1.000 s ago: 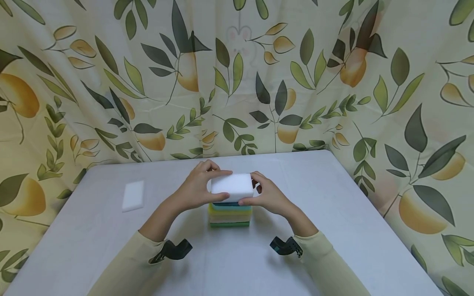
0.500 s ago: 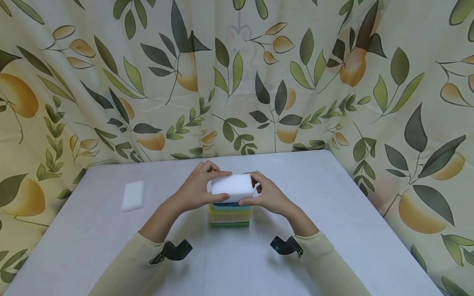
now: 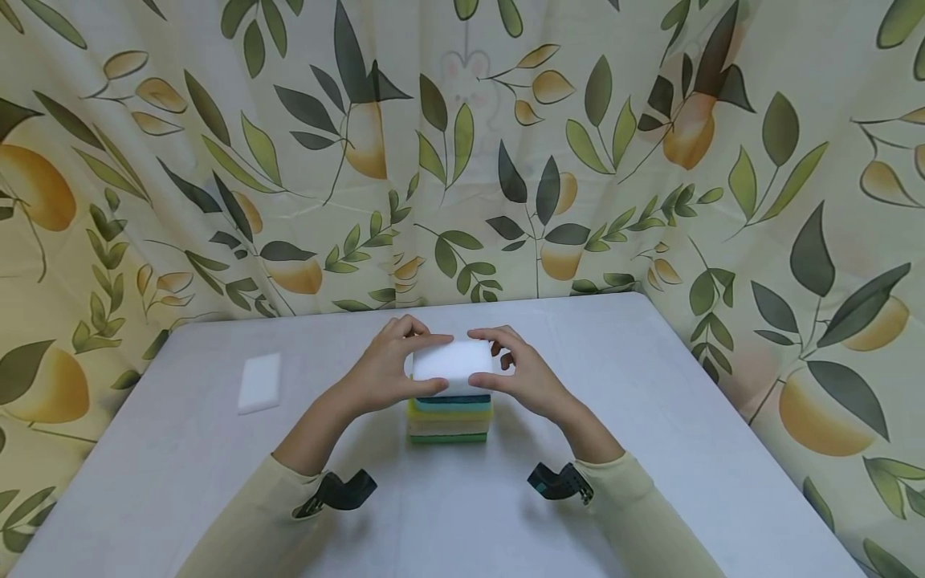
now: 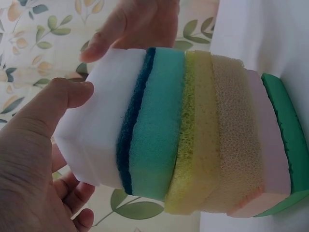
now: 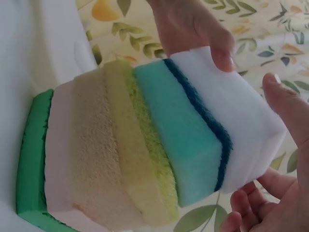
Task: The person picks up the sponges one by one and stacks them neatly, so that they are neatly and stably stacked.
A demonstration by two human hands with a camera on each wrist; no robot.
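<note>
A white sponge block (image 3: 450, 365) tops a stack of sponges in the middle of the table. Beneath it come a teal sponge (image 4: 157, 125) with a dark blue scouring layer, a yellow sponge (image 5: 140, 145), a beige sponge (image 5: 94, 145) and a pinkish sponge (image 4: 265, 140) above a green layer (image 4: 289, 140). My left hand (image 3: 379, 369) pinches the white block, thumb at its near side and fingers behind. On the other side, my right hand (image 3: 531, 377) has its thumb spread off the block, with the curved lower fingers close to its edge; whether they touch is unclear.
Another flat white block (image 3: 259, 383) lies on the table (image 3: 181, 482), left of the stack. A patterned curtain (image 3: 462, 160) hangs behind and around the table. Each sleeve carries a black wrist device (image 3: 336, 488).
My right hand has loosened from the white block, its thumb and index finger lifting slightly up and away. The left hand and the stack look the same.
</note>
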